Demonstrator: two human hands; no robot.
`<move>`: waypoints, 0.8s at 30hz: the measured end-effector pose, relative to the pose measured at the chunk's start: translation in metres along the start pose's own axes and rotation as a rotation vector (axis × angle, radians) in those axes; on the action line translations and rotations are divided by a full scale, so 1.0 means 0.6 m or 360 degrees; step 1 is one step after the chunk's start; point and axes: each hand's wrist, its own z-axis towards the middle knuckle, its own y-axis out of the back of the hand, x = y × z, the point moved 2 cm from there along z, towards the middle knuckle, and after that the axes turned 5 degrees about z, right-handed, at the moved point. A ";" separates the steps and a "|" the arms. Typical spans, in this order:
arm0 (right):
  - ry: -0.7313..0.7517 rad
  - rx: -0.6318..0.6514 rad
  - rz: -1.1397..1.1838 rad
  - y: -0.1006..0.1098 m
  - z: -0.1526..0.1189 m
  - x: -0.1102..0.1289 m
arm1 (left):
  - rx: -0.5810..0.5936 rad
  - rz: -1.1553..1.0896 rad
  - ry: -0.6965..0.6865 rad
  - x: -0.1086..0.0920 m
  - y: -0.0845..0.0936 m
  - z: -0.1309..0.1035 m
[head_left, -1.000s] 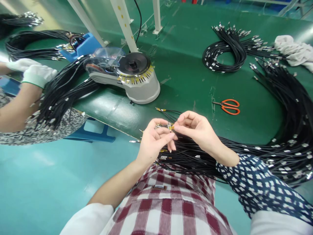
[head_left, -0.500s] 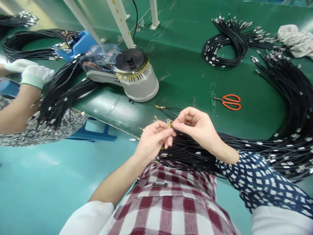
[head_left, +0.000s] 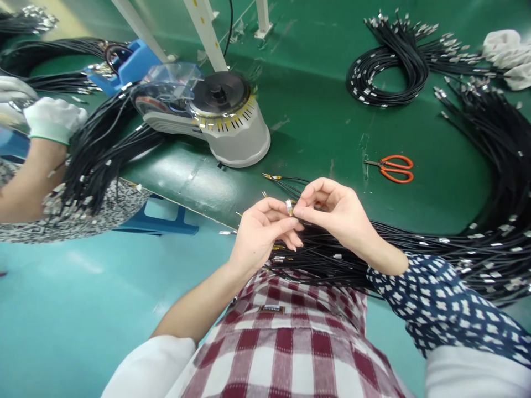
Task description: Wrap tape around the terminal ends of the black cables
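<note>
Between my two hands is a small silvery connector (head_left: 289, 207) with a yellow piece at its lower end. My right hand (head_left: 327, 207) pinches the yellow end between thumb and forefinger. Close on its left, my left hand (head_left: 265, 226) has thumb and forefinger pressed together just below the connector; whatever lies between them is too small to make out. A thick bundle of black cables (head_left: 319, 260) with silvery ends runs under my hands and off to the right. A few cable tips with yellow bands (head_left: 274, 177) stick out above my left hand.
Orange-handled scissors (head_left: 396, 168) lie on the green table (head_left: 307, 132). A grey tape dispenser (head_left: 240, 138) stands at the upper left. Coiled black cables (head_left: 357, 88) and a white cloth (head_left: 506, 55) are at the upper right. A co-worker's gloved hand (head_left: 53, 119) is beside cables at the left.
The connector has turned slightly between my fingers, and the fingers of my left hand have shifted a little. The co-worker's gloved hands have moved at the left. The view has shifted slightly.
</note>
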 end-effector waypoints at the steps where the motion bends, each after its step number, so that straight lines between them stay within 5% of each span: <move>1: 0.0003 0.0003 -0.0004 0.000 0.000 0.000 | -0.0005 0.0006 0.0000 0.000 0.000 0.000; 24: 0.0100 0.0008 -0.0101 -0.004 0.003 0.005 | 0.0058 0.0092 -0.0168 -0.003 0.005 0.001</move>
